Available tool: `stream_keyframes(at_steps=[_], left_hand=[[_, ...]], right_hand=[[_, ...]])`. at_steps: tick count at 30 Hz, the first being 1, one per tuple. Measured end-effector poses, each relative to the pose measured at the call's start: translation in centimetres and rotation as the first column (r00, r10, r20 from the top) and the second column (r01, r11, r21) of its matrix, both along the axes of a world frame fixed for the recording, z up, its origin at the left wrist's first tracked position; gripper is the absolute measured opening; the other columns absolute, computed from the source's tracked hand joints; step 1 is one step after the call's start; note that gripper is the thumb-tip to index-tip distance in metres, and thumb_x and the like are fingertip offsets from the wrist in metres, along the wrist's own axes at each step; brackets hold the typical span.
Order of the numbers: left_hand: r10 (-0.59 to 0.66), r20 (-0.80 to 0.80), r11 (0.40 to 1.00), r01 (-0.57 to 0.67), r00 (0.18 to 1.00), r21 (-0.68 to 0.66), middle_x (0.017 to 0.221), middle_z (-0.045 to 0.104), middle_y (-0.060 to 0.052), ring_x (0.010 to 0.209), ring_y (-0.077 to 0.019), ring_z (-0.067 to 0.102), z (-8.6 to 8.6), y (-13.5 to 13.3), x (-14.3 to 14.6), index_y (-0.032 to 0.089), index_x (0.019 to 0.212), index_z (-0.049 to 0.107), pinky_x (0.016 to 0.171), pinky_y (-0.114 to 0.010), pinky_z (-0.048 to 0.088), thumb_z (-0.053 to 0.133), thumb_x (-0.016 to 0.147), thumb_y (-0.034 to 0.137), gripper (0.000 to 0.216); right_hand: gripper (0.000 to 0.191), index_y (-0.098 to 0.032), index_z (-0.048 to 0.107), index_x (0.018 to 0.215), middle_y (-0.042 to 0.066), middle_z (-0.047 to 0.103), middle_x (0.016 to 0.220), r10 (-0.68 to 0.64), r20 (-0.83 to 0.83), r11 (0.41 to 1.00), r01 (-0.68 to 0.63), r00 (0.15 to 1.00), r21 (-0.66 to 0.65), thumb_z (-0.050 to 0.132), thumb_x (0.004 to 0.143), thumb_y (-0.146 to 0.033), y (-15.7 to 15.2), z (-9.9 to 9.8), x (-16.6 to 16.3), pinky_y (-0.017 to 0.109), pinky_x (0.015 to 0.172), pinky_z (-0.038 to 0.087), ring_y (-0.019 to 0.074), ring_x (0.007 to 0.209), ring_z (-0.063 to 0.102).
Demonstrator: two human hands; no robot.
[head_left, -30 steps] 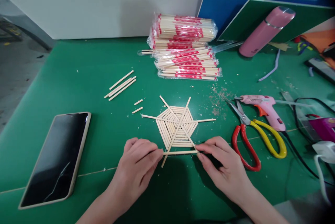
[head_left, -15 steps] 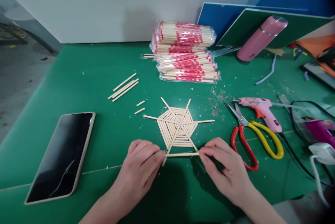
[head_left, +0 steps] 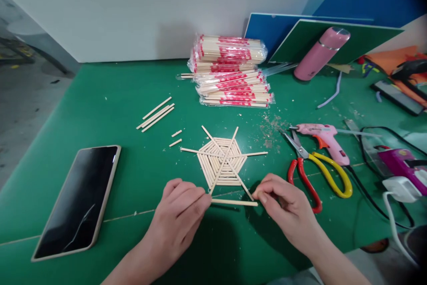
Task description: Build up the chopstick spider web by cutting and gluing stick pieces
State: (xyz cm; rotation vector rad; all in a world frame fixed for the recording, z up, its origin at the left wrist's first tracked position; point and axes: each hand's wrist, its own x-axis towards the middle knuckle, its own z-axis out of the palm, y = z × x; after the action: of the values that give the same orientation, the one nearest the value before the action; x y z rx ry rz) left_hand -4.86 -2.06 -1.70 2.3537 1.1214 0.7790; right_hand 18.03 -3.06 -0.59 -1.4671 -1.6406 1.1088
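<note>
- Left hand (head_left: pixel 178 214): fingers curled, thumb and fingertips pinching the left end of a short wooden stick (head_left: pixel 233 202).
- Right hand (head_left: pixel 283 207): fingers bent, pinching the right end of the same stick between thumb and forefinger.
- The stick lies roughly level between the two hands, just on the near side of the hexagonal stick web (head_left: pixel 223 162). Whether it touches the lower spoke tips of the web cannot be told.
- The web lies flat on the green surface (head_left: pixel 110 98): six long spokes crossing at the centre, short sticks laid in rings between them, spoke ends jutting past the outer ring.
- Far left of the web: a small group of loose long sticks (head_left: pixel 156 114), laid aslant; two short offcuts (head_left: pixel 175 138) between them and the web.
- Behind the web, by the wall: stacked packs of wrapped chopsticks (head_left: pixel 230 71), clear wrap with red print.
- Right of the web: scissors (head_left: pixel 316 171) with one red and one yellow handle, blades pointing away from the person; a pink glue gun (head_left: pixel 322 138) lying just behind them, cord trailing right. Wood crumbs (head_left: pixel 271 127) scattered between web and gun.
- Far right, back: pink flask (head_left: pixel 320 54) leaning on green and blue boards.
- Left, near edge: phone (head_left: pixel 78 200) lying flat, screen dark.
</note>
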Motion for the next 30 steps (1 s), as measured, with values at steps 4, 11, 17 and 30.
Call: stream_keyframes(at_steps=[4,11,17,30], left_hand=[[0.005,-0.068,1.000,-0.005,0.998,0.001,0.079,0.060,0.000,0.074,-0.0135,0.049,-0.3,0.2,-0.1,0.020,0.089,0.056,0.078,-0.034,0.032,0.041,0.081,0.008,0.020],[-0.009,-0.168,0.996,0.023,0.986,0.081,0.077,0.060,-0.001,0.073,-0.0143,0.048,-0.5,1.1,-0.1,0.018,0.085,0.056,0.076,-0.033,0.032,0.036,0.083,0.011,0.021],[-0.046,-0.099,0.998,0.051,0.994,0.042,0.079,0.060,-0.001,0.075,-0.0141,0.049,-0.3,1.3,0.1,0.019,0.090,0.055,0.078,-0.033,0.032,0.040,0.083,0.010,0.019],[0.004,-0.217,0.999,0.006,0.976,0.045,0.078,0.059,-0.001,0.074,-0.0142,0.050,-1.1,1.5,-0.7,0.019,0.084,0.056,0.081,-0.034,0.032,0.036,0.083,0.013,0.021]], right_hand=[[0.020,-0.019,0.052,0.065,-0.001,0.047,0.062,-0.148,0.100,0.988,0.143,0.984,0.063,0.046,0.083,-0.025,0.3,-0.7,1.3,0.021,0.048,0.036,0.0092,0.053,0.043],[0.012,-0.021,0.059,0.086,0.004,0.055,0.083,0.017,0.104,0.998,-0.023,0.994,0.060,0.049,0.081,-0.024,0.2,-0.8,0.9,0.025,0.061,0.045,0.0141,0.073,0.053],[0.018,-0.020,0.058,0.079,0.002,0.054,0.074,0.110,0.019,0.990,-0.108,0.994,-0.087,0.043,0.085,-0.026,0.1,0.0,0.2,0.022,0.055,0.041,0.0113,0.064,0.050],[0.022,-0.020,0.055,0.097,0.006,0.057,0.089,0.034,0.346,0.988,-0.083,0.937,0.127,0.052,0.076,-0.023,0.2,-1.9,-0.2,0.031,0.069,0.048,0.0172,0.079,0.055]])
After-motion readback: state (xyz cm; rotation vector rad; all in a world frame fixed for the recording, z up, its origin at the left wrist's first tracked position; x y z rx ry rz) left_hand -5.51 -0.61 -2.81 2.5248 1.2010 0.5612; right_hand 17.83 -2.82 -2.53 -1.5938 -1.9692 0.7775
